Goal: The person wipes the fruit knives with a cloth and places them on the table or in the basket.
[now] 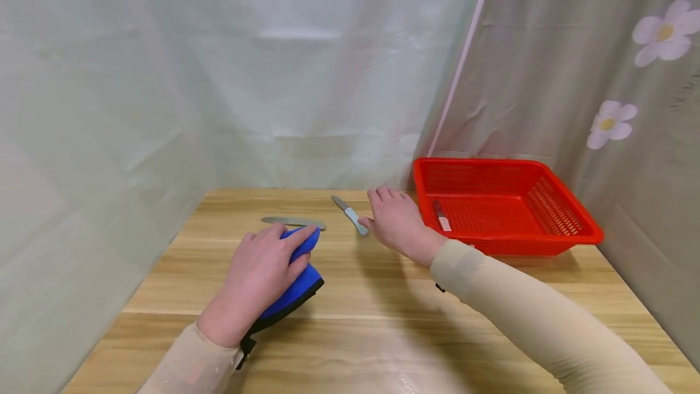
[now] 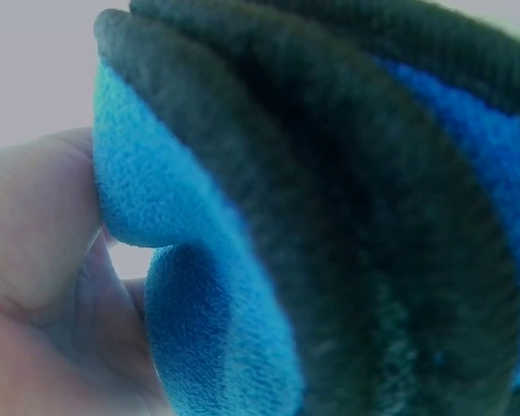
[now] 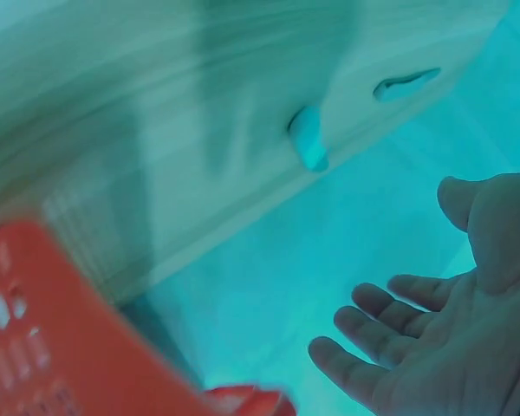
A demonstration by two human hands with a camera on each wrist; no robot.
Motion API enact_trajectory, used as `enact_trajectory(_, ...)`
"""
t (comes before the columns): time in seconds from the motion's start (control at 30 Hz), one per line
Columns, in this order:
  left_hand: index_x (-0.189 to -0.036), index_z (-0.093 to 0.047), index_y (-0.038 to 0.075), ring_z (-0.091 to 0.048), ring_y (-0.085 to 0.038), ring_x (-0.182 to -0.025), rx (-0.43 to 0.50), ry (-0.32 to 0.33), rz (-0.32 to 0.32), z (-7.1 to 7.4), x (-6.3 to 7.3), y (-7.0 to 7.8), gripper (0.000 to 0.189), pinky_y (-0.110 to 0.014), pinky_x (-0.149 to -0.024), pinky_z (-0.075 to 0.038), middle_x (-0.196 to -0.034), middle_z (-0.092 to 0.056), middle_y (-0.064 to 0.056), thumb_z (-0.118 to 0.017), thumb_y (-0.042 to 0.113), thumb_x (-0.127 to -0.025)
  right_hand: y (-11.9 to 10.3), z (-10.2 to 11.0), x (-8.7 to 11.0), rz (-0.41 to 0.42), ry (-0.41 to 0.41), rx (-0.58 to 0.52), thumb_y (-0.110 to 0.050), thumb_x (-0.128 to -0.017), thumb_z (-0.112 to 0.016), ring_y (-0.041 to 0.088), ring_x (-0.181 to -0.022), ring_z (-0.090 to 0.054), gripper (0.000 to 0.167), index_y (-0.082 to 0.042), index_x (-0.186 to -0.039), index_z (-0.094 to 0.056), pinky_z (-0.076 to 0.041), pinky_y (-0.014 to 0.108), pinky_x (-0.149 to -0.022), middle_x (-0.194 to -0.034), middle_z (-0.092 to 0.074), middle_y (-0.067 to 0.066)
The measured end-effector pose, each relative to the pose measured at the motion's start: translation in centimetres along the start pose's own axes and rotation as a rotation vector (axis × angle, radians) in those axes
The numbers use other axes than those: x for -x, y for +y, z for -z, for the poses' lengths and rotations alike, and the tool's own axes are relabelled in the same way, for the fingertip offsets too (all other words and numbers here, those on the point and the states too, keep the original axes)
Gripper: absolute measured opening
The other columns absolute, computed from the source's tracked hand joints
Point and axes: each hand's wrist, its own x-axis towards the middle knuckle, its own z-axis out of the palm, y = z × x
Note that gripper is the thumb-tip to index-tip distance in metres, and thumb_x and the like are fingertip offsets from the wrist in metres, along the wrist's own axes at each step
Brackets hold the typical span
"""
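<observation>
Left hand (image 1: 265, 263) over the near-left part of the surface (image 1: 350, 339); thumb and fingers pinch a folded blue cloth (image 1: 298, 286) with dark edging; hand covers much of the cloth, so its full shape cannot be told; left wrist view is filled by blurred folds, the hand cut off at the frame's left edge, most fingertips hidden.

Right hand (image 1: 396, 224) beside the red basket (image 1: 525, 240); fingers extended and somewhat spread, thumb well apart from them; its palm shows in the right wrist view.

Knife with pale blue handle (image 1: 352, 214) lies just left of the right hand, handle end nearest the thumb; second knife (image 1: 290, 221) lies beyond the cloth, partly screened by it, handle hard to make out; both are mere pale shapes in the right wrist view.

Third knife (image 1: 440, 216) inside the basket, at its left side, pale handle toward the near rim; small dark thing (image 1: 440, 287) under the right sleeve (image 1: 525, 309), mostly hidden, identity unclear.
</observation>
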Motion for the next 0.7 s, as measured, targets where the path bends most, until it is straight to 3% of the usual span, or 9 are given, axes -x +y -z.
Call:
enact_trajectory(0.2, -0.144, -0.076, 0.023, -0.065, -0.027, -0.088, -0.002, 0.003, 0.014, 0.2, 0.2, -0.3, 0.045, -0.050, -0.072, -0.051, -0.101, -0.069, -0.011, -0.083, 0.029, -0.100, -1.3, -1.1, -1.0, -0.010, -0.026, 0.030, -0.052, -0.109, -0.067, 0.032, -0.112, -0.063, 0.058, -0.002, -0.137, -0.061, -0.059, 0.047, -0.088, -0.125, -0.063, 0.014)
enact_trajectory(0.43, -0.143, -0.076, 0.023, -0.062, -0.025, -0.083, -0.006, 0.004, 0.005, 0.0, 0.1, -0.3, 0.045, -0.046, -0.069, -0.048, -0.094, -0.066, -0.009, -0.083, 0.028, -0.099, -2.0, -2.8, -2.3, -0.049, -0.062, 0.022, -0.053, -0.109, -0.067, 0.028, -0.089, -0.061, 0.052, -0.003, -0.120, -0.064, -0.057, 0.041, -0.074, -0.103, -0.059, 0.010)
enact_trajectory(0.7, -0.142, -0.077, 0.023, -0.061, -0.025, -0.081, -0.007, 0.002, 0.011, -0.1, 0.0, -0.5, 0.043, -0.046, -0.068, -0.048, -0.092, -0.066, -0.008, -0.083, 0.028, -0.099, -2.4, -4.0, -3.4, -0.105, -0.146, -0.028, -0.052, -0.110, -0.065, 0.023, -0.083, -0.058, 0.048, -0.004, -0.118, -0.063, -0.055, 0.040, -0.069, -0.099, -0.057, 0.008)
